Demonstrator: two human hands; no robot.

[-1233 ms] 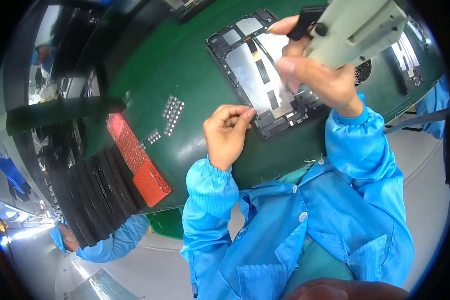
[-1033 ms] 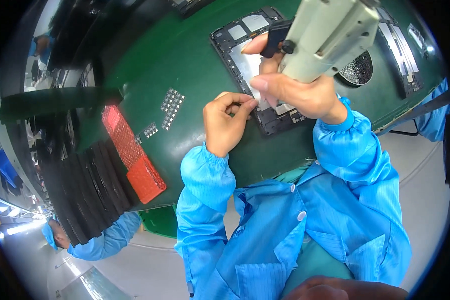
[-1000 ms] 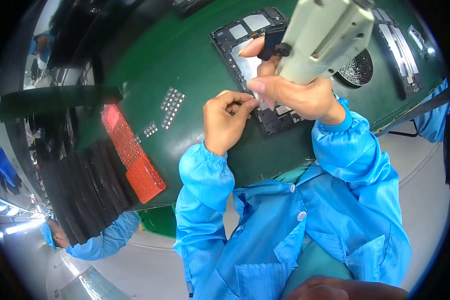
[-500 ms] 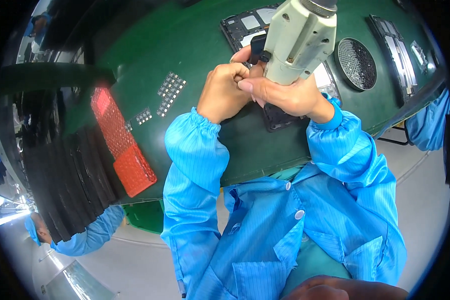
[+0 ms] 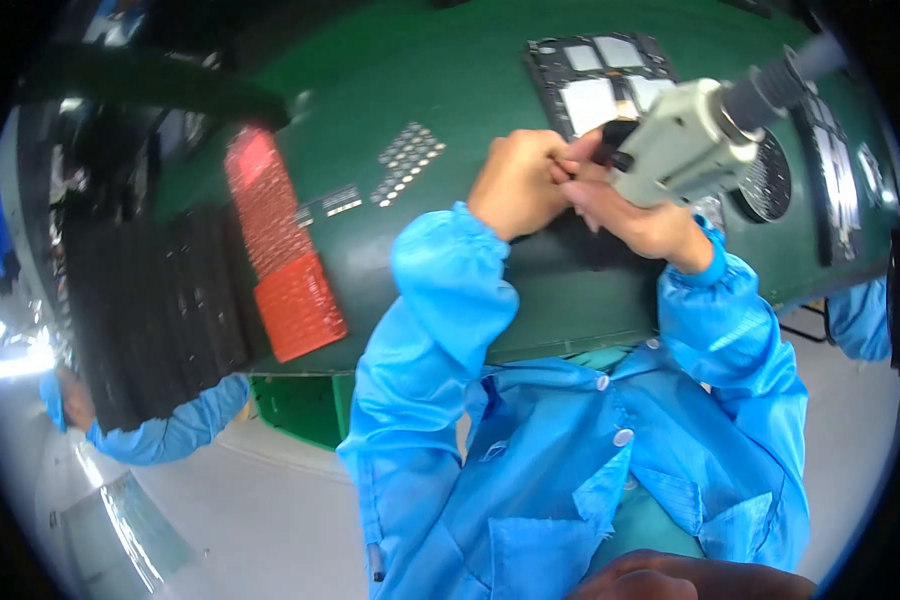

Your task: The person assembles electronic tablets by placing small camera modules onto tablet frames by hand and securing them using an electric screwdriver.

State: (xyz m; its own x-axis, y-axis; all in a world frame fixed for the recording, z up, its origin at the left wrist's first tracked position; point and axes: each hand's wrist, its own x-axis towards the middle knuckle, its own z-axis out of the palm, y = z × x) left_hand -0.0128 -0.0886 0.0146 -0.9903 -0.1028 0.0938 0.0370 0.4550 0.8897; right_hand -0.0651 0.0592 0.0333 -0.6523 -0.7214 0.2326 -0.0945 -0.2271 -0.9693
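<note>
The pale grey electric screwdriver (image 5: 682,145) has a blocky body with a dark cable end rising toward the upper right; it tilts, its tip hidden behind fingers. It is held in the right hand (image 5: 635,215), with the left hand (image 5: 518,183) pinched at its nose. Beneath lies a flat dark device (image 5: 598,85) with pale panels on the green bench (image 5: 450,100).

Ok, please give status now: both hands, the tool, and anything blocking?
Left hand pinched at the screwdriver tip. Right hand gripping grey electric screwdriver, over the open device. Nothing blocking; screw rows lie apart, to the left.
</note>
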